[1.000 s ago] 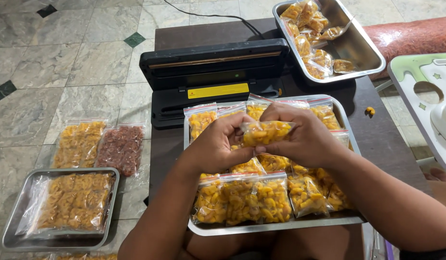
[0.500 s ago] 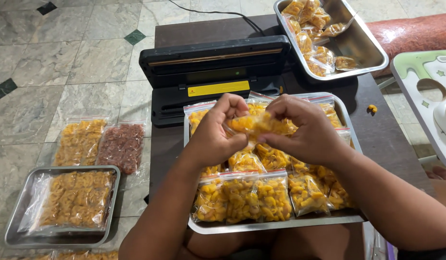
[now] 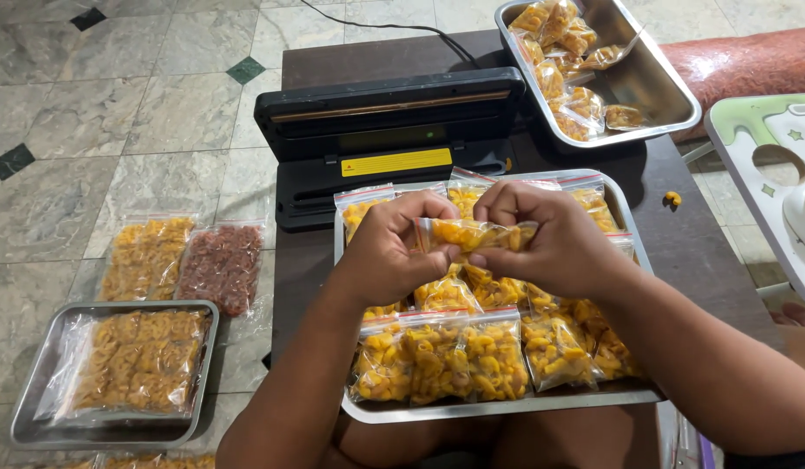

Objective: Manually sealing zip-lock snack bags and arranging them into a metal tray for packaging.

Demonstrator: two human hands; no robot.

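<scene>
A small clear bag of yellow snack pieces is held level above the steel tray, just in front of the black sealing machine. The left hand pinches its left end, fingers curled tight; the right hand grips its right end likewise. More filled bags lie packed in the tray beneath. Behind the machine to the right, a second tray holds more bags.

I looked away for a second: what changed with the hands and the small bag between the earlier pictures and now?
Both hands, left hand and right hand, kept hold of the small bag of yellow snacks and lifted it slightly, pinching along its top edge. The tray of filled bags, the black sealer and the floor packets stayed put.
</scene>
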